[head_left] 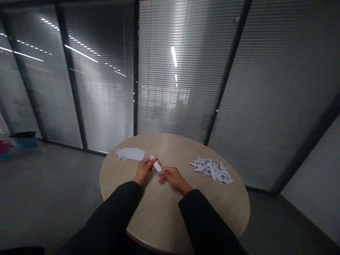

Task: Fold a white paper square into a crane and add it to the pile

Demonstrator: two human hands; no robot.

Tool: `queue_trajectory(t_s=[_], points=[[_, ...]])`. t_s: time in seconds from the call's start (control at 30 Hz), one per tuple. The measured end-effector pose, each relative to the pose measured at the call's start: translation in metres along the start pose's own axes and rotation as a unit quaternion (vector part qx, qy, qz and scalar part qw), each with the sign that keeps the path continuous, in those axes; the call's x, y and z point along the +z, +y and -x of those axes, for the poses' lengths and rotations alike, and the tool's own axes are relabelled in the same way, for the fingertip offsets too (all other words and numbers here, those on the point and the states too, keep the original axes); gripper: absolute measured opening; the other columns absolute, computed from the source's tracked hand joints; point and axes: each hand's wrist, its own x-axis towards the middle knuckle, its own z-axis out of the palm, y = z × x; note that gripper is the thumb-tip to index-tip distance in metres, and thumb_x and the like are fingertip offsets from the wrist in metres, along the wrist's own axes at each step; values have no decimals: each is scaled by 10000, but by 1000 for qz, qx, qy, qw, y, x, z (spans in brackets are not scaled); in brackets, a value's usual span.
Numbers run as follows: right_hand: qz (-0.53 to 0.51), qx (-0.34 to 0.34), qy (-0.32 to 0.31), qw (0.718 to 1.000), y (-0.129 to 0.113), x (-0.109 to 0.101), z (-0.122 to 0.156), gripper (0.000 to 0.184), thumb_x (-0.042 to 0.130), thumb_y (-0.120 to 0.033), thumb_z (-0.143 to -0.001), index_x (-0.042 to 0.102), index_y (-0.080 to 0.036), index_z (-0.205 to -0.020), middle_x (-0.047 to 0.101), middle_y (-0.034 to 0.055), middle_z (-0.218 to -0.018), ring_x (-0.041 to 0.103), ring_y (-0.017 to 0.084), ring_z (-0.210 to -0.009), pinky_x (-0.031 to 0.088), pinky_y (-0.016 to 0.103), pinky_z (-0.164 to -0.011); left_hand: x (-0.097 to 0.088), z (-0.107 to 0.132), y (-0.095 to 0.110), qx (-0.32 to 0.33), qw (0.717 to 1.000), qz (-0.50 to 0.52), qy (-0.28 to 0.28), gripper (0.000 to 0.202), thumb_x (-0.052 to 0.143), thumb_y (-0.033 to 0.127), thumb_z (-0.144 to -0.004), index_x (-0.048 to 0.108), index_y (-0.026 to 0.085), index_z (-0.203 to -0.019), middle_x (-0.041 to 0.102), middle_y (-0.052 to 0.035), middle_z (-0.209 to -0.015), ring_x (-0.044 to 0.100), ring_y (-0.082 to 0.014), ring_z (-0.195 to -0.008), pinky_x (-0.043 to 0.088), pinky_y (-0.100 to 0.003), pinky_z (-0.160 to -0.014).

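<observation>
A small folded piece of white paper (pixel 157 166), long and narrow with pointed ends, is held slantwise between my two hands above the table. My left hand (pixel 144 168) pinches it near its upper end. At its lower end, the fingertips of my right hand (pixel 172 176) are closed on the paper. Flat white paper sheets (pixel 134 153) lie in a loose stack just beyond my left hand. Off to the right is a pile of folded white paper pieces (pixel 212 169) with many sharp points; their exact shape is too small to tell.
The round wooden table (pixel 162 212) has a curved edge close to my forearms. Behind it stands a glass partition (pixel 172 106) with blinds and dark frames. A blue bin (pixel 25 141) is on the floor at the far left, near a pink and blue object (pixel 4 148).
</observation>
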Motion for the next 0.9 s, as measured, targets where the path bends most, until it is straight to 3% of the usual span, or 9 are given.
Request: queue_trajectory(t_s=[0.13, 0.27, 0.37, 0.47, 0.63, 0.9], points=[[0, -1, 7, 1000, 1, -1, -1, 373, 529, -512, -755, 594, -146, -723, 673, 55, -588, 640, 163, -524, 497, 288, -553, 0, 2, 0, -3, 999, -7, -38, 396, 761, 393, -623, 669, 71, -834, 704, -143, -863, 668, -219, -799, 518, -294, -712], [26, -12, 2, 1000, -2, -1, 1, 349, 490, -477, -792, 600, -150, -739, 669, 47, -587, 640, 166, -544, 494, 289, -566, -3, 1, -2, -11, 999, 10, -30, 395, 773, 370, -611, 671, 67, -844, 705, -149, -877, 668, -215, -799, 518, -289, -709], [102, -57, 38, 992, -9, -1, 4, 291, 472, -398, -828, 616, -162, -739, 678, 45, -645, 634, 160, -604, 490, 292, -618, -4, 0, -3, -22, 999, 15, -24, 383, 785, 359, -591, 675, 62, -807, 707, -144, -833, 665, -200, -744, 517, -284, -687], [138, -95, 83, 982, -16, -3, 6, 132, 583, -300, -768, 616, -182, -818, 680, 32, -788, 633, 159, -737, 488, 287, -692, -4, 1, -2, -32, 999, 2, -22, 356, 780, 358, -593, 680, 59, -758, 707, -138, -794, 653, -177, -684, 513, -268, -660], [174, -131, 85, 972, -16, -5, 5, 314, 701, -189, -638, 582, -195, -928, 611, 28, -933, 585, 167, -850, 485, 267, -668, -5, -1, -4, -56, 998, -11, 4, 319, 792, 325, -568, 686, 72, -729, 704, -116, -748, 638, -155, -634, 505, -249, -623], [186, -161, 57, 968, -13, -5, 5, 297, 691, -165, -662, 605, -207, -944, 580, 21, -936, 568, 165, -843, 491, 273, -659, -7, -3, -8, -54, 997, -50, -24, 369, 788, 397, -542, 688, 69, -678, 670, -80, -653, 576, -111, -543, 456, -220, -563]])
